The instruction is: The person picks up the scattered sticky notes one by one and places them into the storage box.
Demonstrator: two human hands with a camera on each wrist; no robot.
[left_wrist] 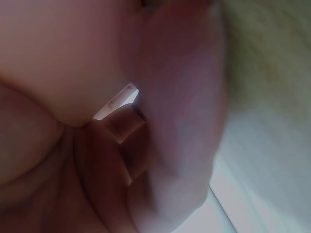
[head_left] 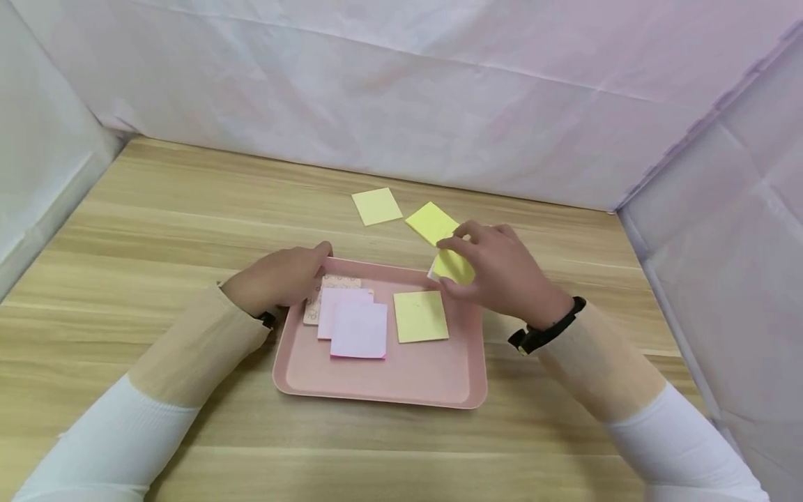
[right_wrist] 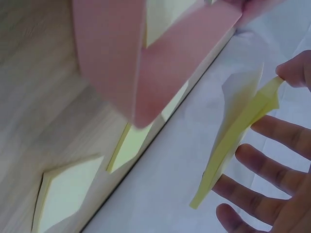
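Right hand [head_left: 502, 268] pinches a yellow note [head_left: 454, 266], half hidden; left hand [head_left: 282, 277] grips the pink tray [head_left: 376, 387] rim, centre frame, fingertips unseen.

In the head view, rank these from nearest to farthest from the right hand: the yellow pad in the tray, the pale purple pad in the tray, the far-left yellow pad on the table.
From the right hand:
1. Yellow pad in the tray, just left of the hand.
2. Far-left yellow pad on the table, beyond the pink tray.
3. Pale purple pad, tray's left part.
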